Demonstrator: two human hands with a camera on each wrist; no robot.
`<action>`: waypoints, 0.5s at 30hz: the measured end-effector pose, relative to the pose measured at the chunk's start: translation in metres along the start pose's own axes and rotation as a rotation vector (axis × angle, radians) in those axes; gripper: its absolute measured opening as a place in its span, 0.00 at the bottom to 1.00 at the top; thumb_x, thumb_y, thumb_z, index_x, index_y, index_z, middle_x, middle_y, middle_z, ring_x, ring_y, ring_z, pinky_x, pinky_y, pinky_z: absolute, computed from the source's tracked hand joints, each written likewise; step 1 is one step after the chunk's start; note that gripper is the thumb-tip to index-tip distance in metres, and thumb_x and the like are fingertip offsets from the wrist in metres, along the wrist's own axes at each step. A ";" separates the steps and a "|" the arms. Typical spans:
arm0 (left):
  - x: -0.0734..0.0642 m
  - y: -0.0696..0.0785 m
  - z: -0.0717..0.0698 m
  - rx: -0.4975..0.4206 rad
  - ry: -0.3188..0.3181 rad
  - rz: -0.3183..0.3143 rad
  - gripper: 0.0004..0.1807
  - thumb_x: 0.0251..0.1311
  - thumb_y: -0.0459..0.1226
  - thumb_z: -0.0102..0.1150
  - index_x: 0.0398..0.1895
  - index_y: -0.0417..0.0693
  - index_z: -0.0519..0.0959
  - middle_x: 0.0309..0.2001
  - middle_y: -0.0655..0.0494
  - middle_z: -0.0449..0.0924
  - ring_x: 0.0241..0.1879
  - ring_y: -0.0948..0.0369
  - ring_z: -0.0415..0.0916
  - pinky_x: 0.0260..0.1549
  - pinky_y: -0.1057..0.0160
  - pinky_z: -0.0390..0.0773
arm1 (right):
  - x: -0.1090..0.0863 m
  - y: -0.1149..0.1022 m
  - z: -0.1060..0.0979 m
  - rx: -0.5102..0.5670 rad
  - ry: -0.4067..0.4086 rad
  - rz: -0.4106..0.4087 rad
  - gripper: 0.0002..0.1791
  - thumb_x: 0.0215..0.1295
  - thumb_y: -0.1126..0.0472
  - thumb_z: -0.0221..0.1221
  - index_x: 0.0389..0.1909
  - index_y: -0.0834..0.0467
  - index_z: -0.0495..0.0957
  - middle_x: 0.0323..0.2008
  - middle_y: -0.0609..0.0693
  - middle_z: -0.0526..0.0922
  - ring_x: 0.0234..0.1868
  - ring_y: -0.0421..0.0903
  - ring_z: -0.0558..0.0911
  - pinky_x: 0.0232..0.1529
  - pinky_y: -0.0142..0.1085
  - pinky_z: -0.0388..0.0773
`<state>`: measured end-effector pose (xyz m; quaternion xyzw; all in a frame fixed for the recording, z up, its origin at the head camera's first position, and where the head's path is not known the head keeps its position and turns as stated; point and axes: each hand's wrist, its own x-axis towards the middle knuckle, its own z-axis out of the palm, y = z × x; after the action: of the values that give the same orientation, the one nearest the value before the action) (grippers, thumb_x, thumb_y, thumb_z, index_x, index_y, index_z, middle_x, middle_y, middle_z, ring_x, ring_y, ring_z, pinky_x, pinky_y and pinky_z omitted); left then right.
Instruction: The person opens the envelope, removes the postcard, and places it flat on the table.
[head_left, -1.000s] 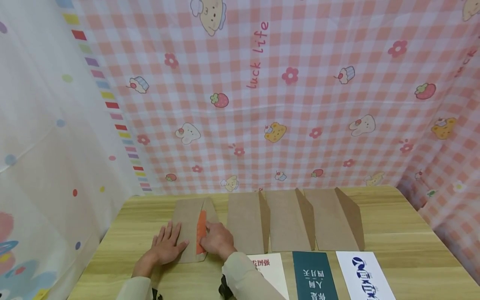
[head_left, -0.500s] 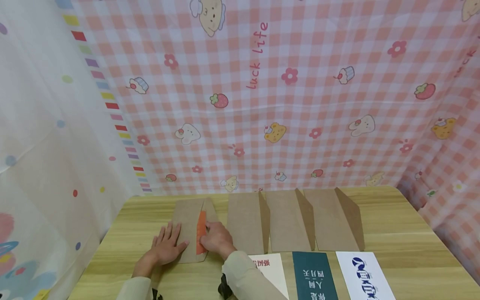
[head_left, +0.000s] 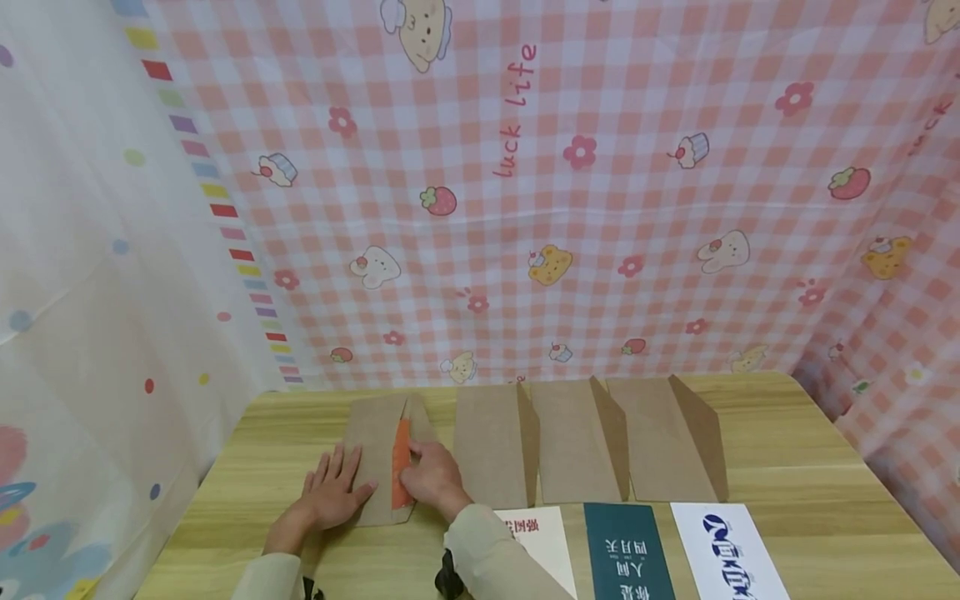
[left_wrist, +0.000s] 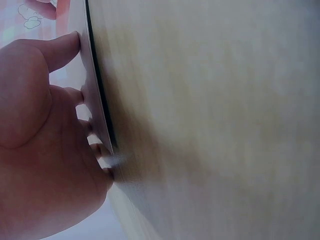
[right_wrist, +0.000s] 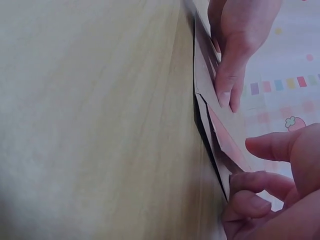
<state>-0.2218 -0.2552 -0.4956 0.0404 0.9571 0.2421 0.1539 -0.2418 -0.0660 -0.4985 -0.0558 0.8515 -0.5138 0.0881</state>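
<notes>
An orange card [head_left: 401,475] sits partly inside a brown paper envelope [head_left: 375,425] at the table's left, only a strip showing at the mouth. My left hand [head_left: 333,493] lies on the envelope's left side with fingers spread. In the left wrist view, the left thumb and fingertips [left_wrist: 70,47] press on the envelope's surface. My right hand [head_left: 435,479] holds the card's exposed right edge, thumb over it and forefinger at the edge. The right wrist view shows the other right fingers [right_wrist: 245,205] curled beside the envelope's unfolded flap.
Three more brown envelopes, a left one [head_left: 487,446], a middle one [head_left: 577,442] and a right one [head_left: 663,442], lie in a row with flaps open. In front lie a cream card [head_left: 547,546], partly under the right sleeve, a dark green card [head_left: 622,546] and a white card [head_left: 727,550].
The orange card and my right fingers have shifted slightly left, a little deeper toward the envelope. My left hand has stayed in place.
</notes>
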 end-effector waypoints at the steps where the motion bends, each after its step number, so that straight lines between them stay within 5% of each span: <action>1: 0.000 0.000 0.000 -0.002 -0.001 -0.001 0.40 0.74 0.47 0.46 0.77 0.32 0.45 0.76 0.27 0.30 0.74 0.30 0.26 0.66 0.28 0.31 | 0.000 0.000 0.001 0.005 0.007 0.002 0.30 0.53 0.69 0.59 0.62 0.58 0.78 0.60 0.53 0.80 0.46 0.46 0.77 0.33 0.33 0.71; 6: 0.000 0.000 0.000 -0.001 -0.002 -0.002 0.40 0.74 0.47 0.46 0.77 0.32 0.45 0.76 0.27 0.30 0.74 0.30 0.25 0.66 0.29 0.31 | 0.002 0.003 0.003 0.060 0.026 -0.014 0.28 0.56 0.68 0.61 0.61 0.60 0.79 0.41 0.51 0.86 0.35 0.42 0.78 0.31 0.31 0.71; 9: 0.000 0.000 0.000 -0.001 -0.006 -0.005 0.40 0.74 0.48 0.46 0.77 0.33 0.45 0.76 0.27 0.30 0.74 0.30 0.25 0.67 0.29 0.31 | 0.002 0.006 0.004 0.096 0.026 -0.020 0.27 0.57 0.68 0.63 0.60 0.62 0.79 0.25 0.45 0.79 0.25 0.39 0.73 0.26 0.30 0.69; 15: 0.001 -0.004 0.000 -0.014 0.000 0.013 0.42 0.72 0.48 0.48 0.76 0.30 0.46 0.75 0.25 0.31 0.73 0.29 0.26 0.66 0.28 0.29 | 0.004 0.008 0.006 0.101 0.007 -0.031 0.29 0.56 0.69 0.64 0.62 0.64 0.76 0.22 0.42 0.72 0.23 0.37 0.70 0.26 0.29 0.67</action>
<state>-0.2228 -0.2582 -0.4977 0.0453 0.9551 0.2498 0.1527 -0.2444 -0.0678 -0.5083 -0.0626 0.8240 -0.5575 0.0797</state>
